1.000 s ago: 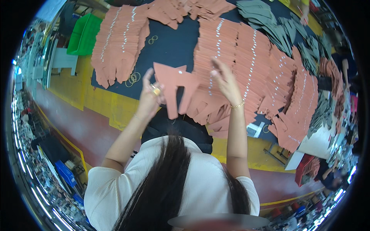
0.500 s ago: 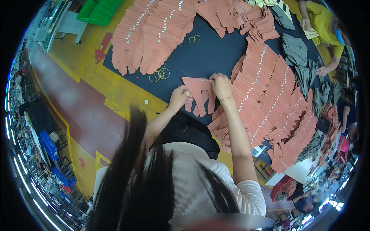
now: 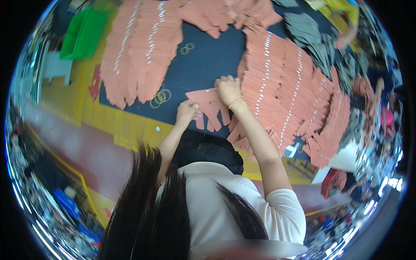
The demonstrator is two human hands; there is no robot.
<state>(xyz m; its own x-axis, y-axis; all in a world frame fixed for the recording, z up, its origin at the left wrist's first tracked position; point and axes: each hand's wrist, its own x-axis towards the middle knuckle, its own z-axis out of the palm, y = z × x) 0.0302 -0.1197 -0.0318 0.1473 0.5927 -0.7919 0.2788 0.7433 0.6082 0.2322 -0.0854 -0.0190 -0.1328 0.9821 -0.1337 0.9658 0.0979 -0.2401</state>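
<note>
A flat salmon-coloured cut piece (image 3: 205, 103) with long slots and rounded prongs hangs over the near edge of the dark table. At its left side, my left hand (image 3: 187, 112) is closed, pinching the piece's edge. My right hand (image 3: 228, 90) grips the upper right corner, its fingers partly hidden behind the knuckles. Just right of that hand lies a wide overlapping spread of like pieces (image 3: 277, 73) with small white labels in rows. To the left is another labelled spread of salmon pieces (image 3: 141, 47).
Thin yellow rubber bands (image 3: 160, 99) lie on the dark table top (image 3: 201, 65). Grey-green cut pieces (image 3: 308, 39) are heaped at the far right, near a co-worker's arm in a yellow sleeve (image 3: 352, 24). A green bin (image 3: 82, 37) stands beyond the table's left side.
The whole view has shifted, so the table and spreads sit further left. Both hands keep hold of the same cut piece, which tilts slightly more, its right corner higher.
</note>
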